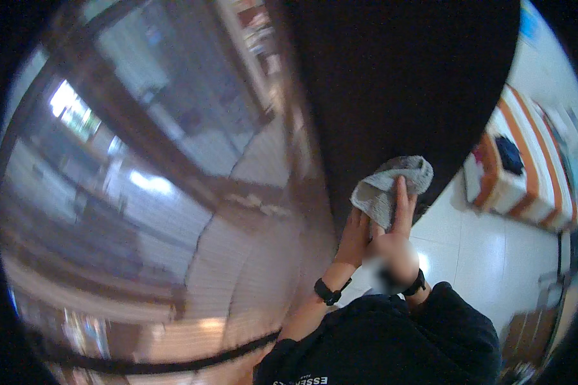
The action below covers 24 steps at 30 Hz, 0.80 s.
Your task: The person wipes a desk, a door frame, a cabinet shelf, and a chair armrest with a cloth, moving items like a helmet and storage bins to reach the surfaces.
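A crumpled grey terry cloth (390,187) lies against a very dark, flat panel (404,86) in front of me. My right hand (403,211) has its fingers stretched over the cloth and holds it. Close beside it is my left hand (355,238), with its fingertips hidden at the cloth's lower edge, so its grip cannot be made out. Black bands circle both wrists, one of them a wristband (328,291) on the left. A blurred patch covers part of the right hand and the space below it.
Left of the panel stretches a blurred, shiny brown surface (255,260) with bright reflections. At the right, a bed (534,154) with an orange-and-white striped cover bears a dark cloth item (509,155). Pale floor tiles (481,245) lie below the bed.
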Each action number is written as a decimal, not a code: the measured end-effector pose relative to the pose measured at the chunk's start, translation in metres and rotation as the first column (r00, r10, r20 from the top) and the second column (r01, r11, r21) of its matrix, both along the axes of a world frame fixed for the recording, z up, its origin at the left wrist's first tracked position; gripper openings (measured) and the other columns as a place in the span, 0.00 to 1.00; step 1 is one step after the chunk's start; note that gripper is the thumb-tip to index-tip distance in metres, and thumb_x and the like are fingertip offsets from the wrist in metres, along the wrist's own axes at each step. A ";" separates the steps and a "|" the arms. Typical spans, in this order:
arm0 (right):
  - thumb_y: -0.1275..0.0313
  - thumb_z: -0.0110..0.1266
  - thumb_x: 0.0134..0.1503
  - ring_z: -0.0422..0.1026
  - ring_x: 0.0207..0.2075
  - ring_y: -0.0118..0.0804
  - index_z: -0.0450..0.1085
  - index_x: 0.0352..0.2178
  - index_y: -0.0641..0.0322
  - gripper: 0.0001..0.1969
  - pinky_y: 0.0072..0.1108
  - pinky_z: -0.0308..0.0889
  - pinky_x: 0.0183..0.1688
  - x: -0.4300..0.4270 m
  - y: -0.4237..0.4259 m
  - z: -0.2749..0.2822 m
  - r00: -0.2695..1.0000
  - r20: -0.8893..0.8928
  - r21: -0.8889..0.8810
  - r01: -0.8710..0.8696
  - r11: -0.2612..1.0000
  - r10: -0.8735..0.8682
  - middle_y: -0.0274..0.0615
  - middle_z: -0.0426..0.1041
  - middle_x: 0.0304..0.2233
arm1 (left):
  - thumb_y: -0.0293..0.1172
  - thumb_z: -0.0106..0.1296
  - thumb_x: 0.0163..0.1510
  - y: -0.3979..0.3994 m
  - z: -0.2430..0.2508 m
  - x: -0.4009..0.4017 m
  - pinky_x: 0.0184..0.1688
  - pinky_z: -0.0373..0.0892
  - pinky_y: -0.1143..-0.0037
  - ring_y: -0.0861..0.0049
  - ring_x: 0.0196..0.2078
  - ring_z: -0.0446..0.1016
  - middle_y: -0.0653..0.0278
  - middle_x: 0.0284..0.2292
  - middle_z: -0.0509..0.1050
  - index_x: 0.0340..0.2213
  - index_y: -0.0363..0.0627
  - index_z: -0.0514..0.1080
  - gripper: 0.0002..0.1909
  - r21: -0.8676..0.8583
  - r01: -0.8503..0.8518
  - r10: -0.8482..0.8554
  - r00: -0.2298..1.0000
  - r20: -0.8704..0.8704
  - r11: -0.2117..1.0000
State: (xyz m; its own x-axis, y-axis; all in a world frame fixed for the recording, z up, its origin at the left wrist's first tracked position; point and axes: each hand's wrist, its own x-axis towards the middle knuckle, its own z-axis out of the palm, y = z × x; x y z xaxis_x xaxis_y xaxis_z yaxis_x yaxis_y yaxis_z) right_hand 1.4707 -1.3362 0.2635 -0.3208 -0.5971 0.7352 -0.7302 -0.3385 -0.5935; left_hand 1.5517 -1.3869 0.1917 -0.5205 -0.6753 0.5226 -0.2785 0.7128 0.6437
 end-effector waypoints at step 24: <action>0.67 0.43 0.43 0.41 0.56 0.55 0.41 0.54 0.56 0.35 0.37 0.28 0.57 -0.063 -0.043 -0.031 0.749 -0.511 0.201 0.581 0.789 -0.422 0.57 0.48 0.51 | 0.28 0.43 0.44 -0.097 -0.042 -0.079 0.53 0.46 0.57 0.60 0.51 0.51 0.53 0.46 0.58 0.43 0.39 0.60 0.21 -0.555 0.349 -0.402 0.915 0.029 0.755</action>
State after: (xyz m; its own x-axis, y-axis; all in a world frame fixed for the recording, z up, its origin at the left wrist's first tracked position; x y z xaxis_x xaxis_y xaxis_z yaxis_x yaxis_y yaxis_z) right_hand 1.4078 -1.3793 0.2321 -0.3535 -0.6648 0.6581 -0.9324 0.3067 -0.1911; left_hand 1.4729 -1.4841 0.1501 -0.6070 -0.0305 0.7941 0.1232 0.9836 0.1319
